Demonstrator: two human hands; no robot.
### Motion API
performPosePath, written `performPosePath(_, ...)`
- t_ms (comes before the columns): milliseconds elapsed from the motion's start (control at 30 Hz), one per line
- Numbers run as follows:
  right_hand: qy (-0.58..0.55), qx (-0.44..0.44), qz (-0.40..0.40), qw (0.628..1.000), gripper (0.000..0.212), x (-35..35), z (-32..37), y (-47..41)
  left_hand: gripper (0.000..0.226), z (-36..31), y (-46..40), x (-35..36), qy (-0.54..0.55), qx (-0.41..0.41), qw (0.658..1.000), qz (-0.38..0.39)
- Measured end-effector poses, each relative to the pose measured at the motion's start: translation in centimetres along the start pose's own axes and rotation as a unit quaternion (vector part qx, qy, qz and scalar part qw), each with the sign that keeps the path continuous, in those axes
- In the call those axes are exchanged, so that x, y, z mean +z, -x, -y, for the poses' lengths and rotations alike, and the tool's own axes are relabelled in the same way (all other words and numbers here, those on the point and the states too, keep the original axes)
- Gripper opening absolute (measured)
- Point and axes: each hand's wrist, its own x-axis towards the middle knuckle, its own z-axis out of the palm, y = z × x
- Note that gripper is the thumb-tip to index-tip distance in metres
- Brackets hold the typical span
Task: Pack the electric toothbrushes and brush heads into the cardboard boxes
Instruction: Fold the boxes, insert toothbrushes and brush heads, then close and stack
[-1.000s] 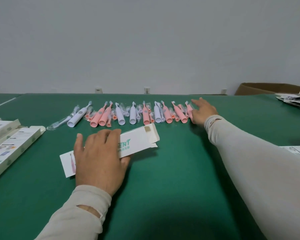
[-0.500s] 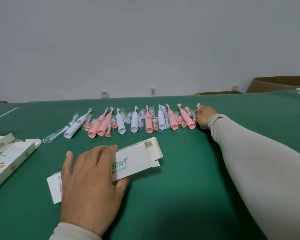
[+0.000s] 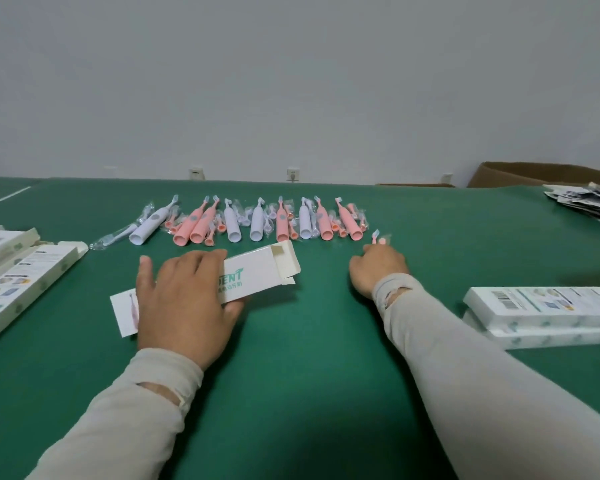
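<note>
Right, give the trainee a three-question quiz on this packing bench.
1. True or false: the right hand pinches a pink brush head.
2. The open box under the left hand has its open flap on which side: A near the left hand, B toward the right hand?
3. Which colour is the leftmost toothbrush handle in the row?

Key: 1 true. 2 B. 3 white.

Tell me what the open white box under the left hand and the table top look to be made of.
The box looks like thin matte cardboard: its folded end flaps show a plain, duller inside. The table top seems covered in a smooth green sheet, perhaps vinyl or a mat, with a faint sheen and no visible weave; the exact material can't be told.
</note>
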Motion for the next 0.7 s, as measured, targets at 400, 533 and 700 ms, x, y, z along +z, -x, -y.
performPosePath(400,-0.085,-0.129,0.053,0.987,0.039,-1.2,3.2,10.7,0.059,0.9,1.5,-0.6,-0.043,0.047,0.998,-0.002)
performPosePath(533,-0.05,-0.204,0.086,0.974,0.061,-1.1,0.9,9.8,0.062,0.4,1.0,-0.3,-0.043,0.059,0.997,-0.014)
performPosePath(700,0.087,-0.313,0.065,0.943,0.058,-0.8,0.9,9.6,0.061,0.9,0.4,0.3,-0.025,0.041,0.999,-0.007)
